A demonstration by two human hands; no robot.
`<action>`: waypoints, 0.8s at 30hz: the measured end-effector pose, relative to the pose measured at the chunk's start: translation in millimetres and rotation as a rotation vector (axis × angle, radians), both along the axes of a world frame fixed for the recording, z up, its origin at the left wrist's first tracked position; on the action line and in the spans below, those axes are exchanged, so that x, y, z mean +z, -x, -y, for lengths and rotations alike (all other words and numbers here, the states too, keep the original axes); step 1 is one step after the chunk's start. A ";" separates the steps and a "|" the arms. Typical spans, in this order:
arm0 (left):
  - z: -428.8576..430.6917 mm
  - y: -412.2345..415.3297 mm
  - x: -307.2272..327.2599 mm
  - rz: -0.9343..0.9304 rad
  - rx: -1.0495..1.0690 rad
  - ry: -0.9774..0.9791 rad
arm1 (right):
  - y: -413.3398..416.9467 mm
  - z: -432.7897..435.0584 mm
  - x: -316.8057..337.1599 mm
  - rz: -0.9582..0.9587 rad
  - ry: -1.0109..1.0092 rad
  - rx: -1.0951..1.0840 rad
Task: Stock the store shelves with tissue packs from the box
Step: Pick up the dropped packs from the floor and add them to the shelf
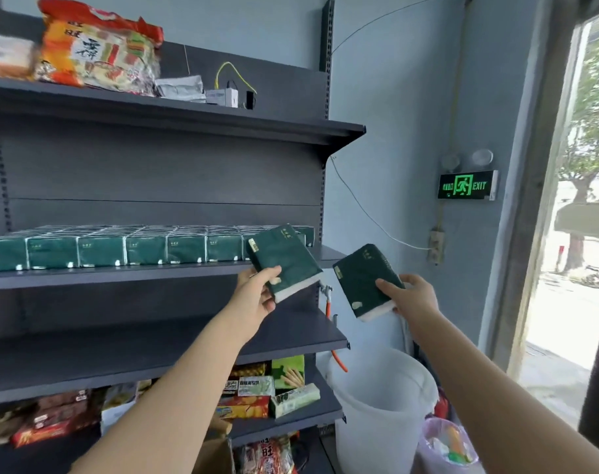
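bottom edge: corner of a brown cardboard box (217,446), mostly out of frame. right of it a white bucket (383,408) on the floor, and a bin with a pale liner (448,446) just beside the bucket. lower shelf holds mixed snack boxes (257,391).

both arms reach up and forward. left hand (257,297) grips a green tissue pack, the left pack (284,260), by its near lower corner: thumb pressed on the top face, fingers curled underneath. pack is tilted, far end up, in the air in front of the right end of the middle shelf (120,280), not resting on it.

right hand (416,297) pinches the right pack (361,280) the same way, thumb on top, fingers under. that pack is tilted too, hanging right of the shelving, above the bucket, against the wall. the two packs are near each other, not touching.

behind the left pack: row of tissue packs (120,249) filling the middle shelf side by side, front to back.

top shelf: orange snack bag (99,46), small white device with a yellow cable (228,95). far wall: lit green exit sign (467,185), open doorway at right.
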State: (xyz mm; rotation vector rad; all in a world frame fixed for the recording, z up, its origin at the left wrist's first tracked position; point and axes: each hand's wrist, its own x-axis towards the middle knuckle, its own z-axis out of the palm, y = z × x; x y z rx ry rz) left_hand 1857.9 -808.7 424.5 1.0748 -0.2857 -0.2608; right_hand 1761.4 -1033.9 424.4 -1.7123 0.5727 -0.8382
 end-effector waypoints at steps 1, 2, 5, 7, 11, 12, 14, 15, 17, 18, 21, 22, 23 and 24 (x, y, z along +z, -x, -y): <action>12.6 -14.1 -0.7 0.002 0.007 -0.001 | -13.7 10.4 0.3 0.003 0.009 0.008; 26.2 -30.4 -0.7 0.007 0.015 0.003 | -29.4 21.7 1.5 0.008 0.017 0.016; 67.2 -84.3 2.4 0.020 0.040 0.024 | -84.8 58.0 7.3 0.017 0.041 0.037; 92.1 -119.9 7.0 0.021 0.055 0.035 | -123.1 81.1 13.0 0.009 0.046 0.047; 132.2 -185.2 22.5 0.027 0.070 0.053 | -190.9 125.6 26.2 0.012 0.059 0.070; 141.1 -197.9 24.8 0.029 0.074 0.053 | -204.0 135.7 29.2 0.007 0.066 0.083; 157.3 -218.3 26.5 0.029 0.090 0.046 | -229.4 156.1 33.1 -0.010 0.084 0.100; 164.8 -228.8 26.7 0.025 0.101 0.048 | -242.4 166.2 35.4 -0.010 0.096 0.107; 178.6 -249.1 27.9 0.028 0.121 0.046 | -270.2 185.8 41.0 -0.006 0.113 0.125; 184.7 -258.1 29.0 0.032 0.129 0.048 | -285.1 194.8 43.7 -0.005 0.119 0.135; 203.0 -287.6 29.2 0.050 0.167 0.046 | -333.6 220.5 45.9 -0.021 0.141 0.185; 208.6 -296.9 29.8 0.056 0.185 0.045 | -350.2 228.3 45.7 -0.026 0.151 0.206; 214.2 -306.0 30.6 0.060 0.206 0.048 | -367.3 236.1 45.3 -0.027 0.159 0.231; 220.1 -315.4 32.0 0.068 0.230 0.052 | -385.1 244.0 44.2 -0.028 0.165 0.260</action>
